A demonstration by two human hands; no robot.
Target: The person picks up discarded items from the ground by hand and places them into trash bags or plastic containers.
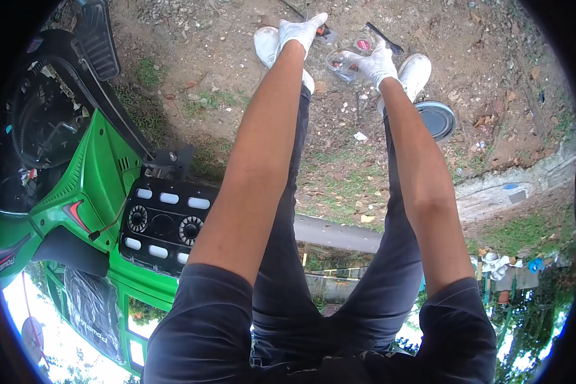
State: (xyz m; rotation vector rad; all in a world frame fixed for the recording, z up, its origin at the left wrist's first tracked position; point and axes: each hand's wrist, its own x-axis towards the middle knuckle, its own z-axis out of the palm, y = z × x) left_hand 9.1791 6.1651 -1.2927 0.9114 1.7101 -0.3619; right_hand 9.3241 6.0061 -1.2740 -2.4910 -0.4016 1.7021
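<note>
My left hand point(299, 33), in a white glove, is closed at the top of the view with its thumb pointing right. An orange-and-black tool point(324, 30) shows at its fingers, and a thin dark rod point(292, 8) sticks out on the far side. My right hand point(376, 64), also gloved, grips a small clear plastic container point(340, 66) with something reddish in it. Just beyond its fingers is a clear round lid point(363, 44) with a red label. A slim black tool point(385, 38) lies on the dirt past that hand.
White shoes point(416, 73) stand on either side of my hands. A round dark dish point(436, 120) sits on the ground beside the right shoe. To the left is a green vehicle point(118, 153) with a black slotted panel point(163, 221). A concrete curb point(518, 189) runs along the right.
</note>
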